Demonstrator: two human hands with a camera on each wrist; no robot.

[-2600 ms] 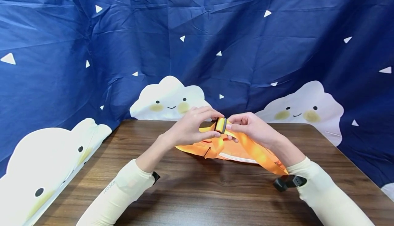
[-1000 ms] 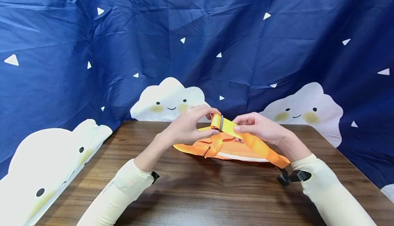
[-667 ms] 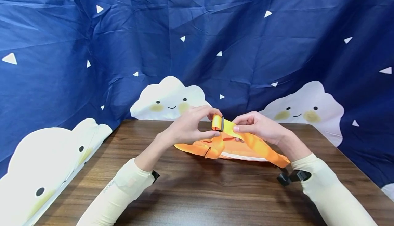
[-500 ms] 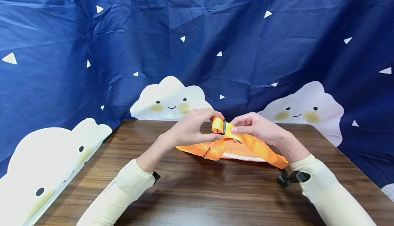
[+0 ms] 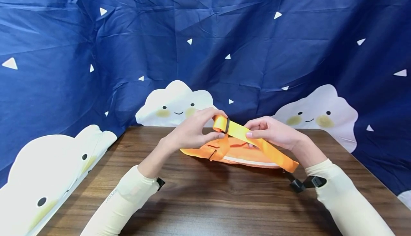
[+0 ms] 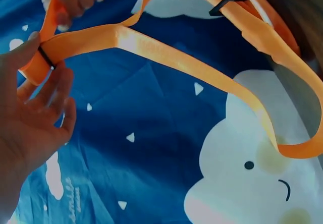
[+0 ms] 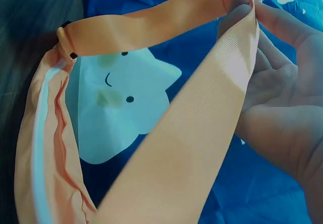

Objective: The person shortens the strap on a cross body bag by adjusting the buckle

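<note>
An orange waist bag (image 5: 247,154) with a white zipper lies on the table, its webbing strap (image 5: 276,154) lifted above it. My left hand (image 5: 191,131) pinches the strap's loop at a black slide buckle (image 5: 227,125), thumb below and fingers on top. In the left wrist view the buckle (image 6: 46,57) sits across the webbing between thumb and fingers. My right hand (image 5: 273,132) pinches the strap a short way right of the buckle, thumb in front. From there the strap slopes down to the right. Another black strap fitting (image 5: 212,154) lies left of the bag's zipper.
The brown wooden table (image 5: 205,200) spreads out in front of the bag. Behind it hangs a dark blue curtain (image 5: 250,32) with white triangles and smiling clouds. Each forearm wears a pale sleeve, with a dark wrist device (image 5: 305,183) at the right cuff.
My right hand has shifted right from close beside the buckle, and a longer stretch of strap now shows between them. The left hand has moved left and slightly up with the buckle.
</note>
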